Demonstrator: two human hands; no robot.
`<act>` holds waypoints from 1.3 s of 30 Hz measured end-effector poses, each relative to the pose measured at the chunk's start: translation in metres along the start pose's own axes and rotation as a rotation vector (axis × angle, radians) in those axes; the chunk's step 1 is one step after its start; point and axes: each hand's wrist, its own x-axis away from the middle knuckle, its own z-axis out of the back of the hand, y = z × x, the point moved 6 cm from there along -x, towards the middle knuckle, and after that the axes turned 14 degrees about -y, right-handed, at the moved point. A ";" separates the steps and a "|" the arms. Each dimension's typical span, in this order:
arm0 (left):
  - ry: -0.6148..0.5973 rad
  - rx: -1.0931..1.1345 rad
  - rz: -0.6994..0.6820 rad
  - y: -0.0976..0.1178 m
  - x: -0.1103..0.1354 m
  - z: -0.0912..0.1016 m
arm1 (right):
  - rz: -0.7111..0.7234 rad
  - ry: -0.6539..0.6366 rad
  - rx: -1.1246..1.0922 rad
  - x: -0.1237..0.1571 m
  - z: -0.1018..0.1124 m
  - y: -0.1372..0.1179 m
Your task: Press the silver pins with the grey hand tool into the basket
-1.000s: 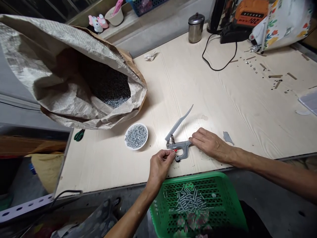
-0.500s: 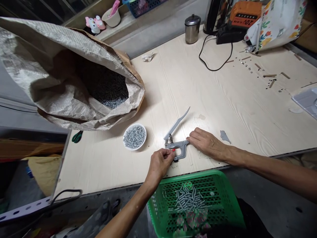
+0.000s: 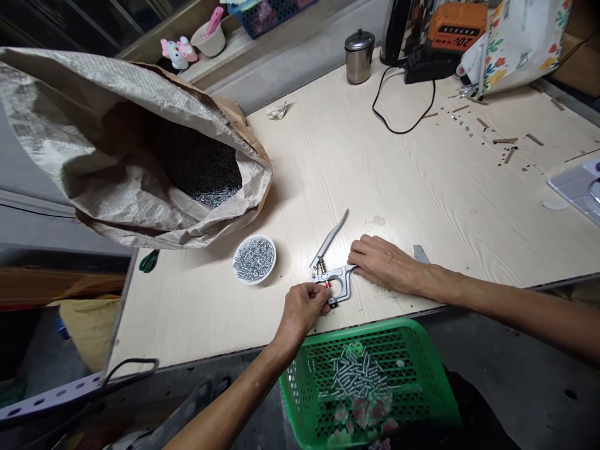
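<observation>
Grey snap-fastener pliers [image 3: 347, 289] lie on the table near its front edge, with a coil spring and a red piece at the jaw. Their long upper lever [image 3: 330, 237] stands apart from the lower handle. My right hand [image 3: 382, 262] is closed round the end of the lower handle. With fingertips pinched together, my left hand [image 3: 304, 306] is at the jaw beside the red piece; whatever lies between those fingertips is hidden. Left of the pliers stands a white bowl [image 3: 235, 267] full of small silver metal pieces, which look like screws or springs.
A green basket [image 3: 294, 406] at the front edge holds similar loose metal pieces. A large woven sack [image 3: 107, 212] of metal pieces stands open at left. Farther back are a metal canister [image 3: 359, 59], a black cable [image 3: 375, 103], an orange box [image 3: 457, 28] and scattered scraps [image 3: 505, 141].
The view has shifted slightly. The lever and handle of the pliers have turned a little, with my right hand still on the handle. My left hand stays pinched at the jaw.
</observation>
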 end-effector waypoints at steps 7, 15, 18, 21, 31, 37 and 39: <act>0.004 0.037 0.001 0.000 0.000 -0.001 | 0.070 -0.103 0.049 -0.021 0.019 0.018; 0.045 0.095 0.003 0.001 0.004 -0.004 | 0.039 -0.302 0.082 -0.039 0.034 0.013; 0.045 0.087 0.019 0.002 0.004 -0.004 | 0.055 -0.285 0.085 -0.038 0.032 0.011; 0.022 0.046 0.034 0.002 0.008 -0.004 | 0.056 -0.253 0.048 -0.036 0.027 0.012; 0.282 -0.887 -0.621 0.072 0.014 -0.023 | 0.071 -0.142 -0.068 -0.024 0.023 0.006; 0.137 -1.115 -0.541 0.091 -0.016 -0.028 | -0.119 -0.226 0.115 -0.018 0.025 0.014; 0.123 -1.116 -0.544 0.093 -0.017 -0.028 | -0.140 -0.227 0.151 -0.017 0.026 0.015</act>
